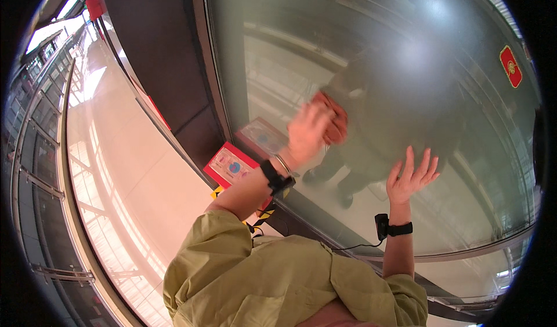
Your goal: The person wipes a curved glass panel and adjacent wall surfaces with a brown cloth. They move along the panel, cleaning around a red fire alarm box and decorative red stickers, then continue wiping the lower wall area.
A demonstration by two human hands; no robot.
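My left hand (308, 131), slightly blurred, presses an orange-red cloth (334, 120) on a large glass pane (278, 70). A metal bangle and a black wrist strap circle that wrist. To the right, my right hand (411, 179) is raised before the same pane with its fingers spread and nothing in it; whether it touches the glass I cannot tell. A black device on a strap sits on the right wrist, and a thin cable runs from it. Dim reflections show in the glass.
A red-edged sign (230, 165) stands low beside the left forearm, near yellow-black striped tape (266, 215). Dark panels (161, 44) border the pane. Left lies a shiny pale floor (130, 153) with a metal-and-glass railing (65, 153). Red decorations (511, 67) are on the glass.
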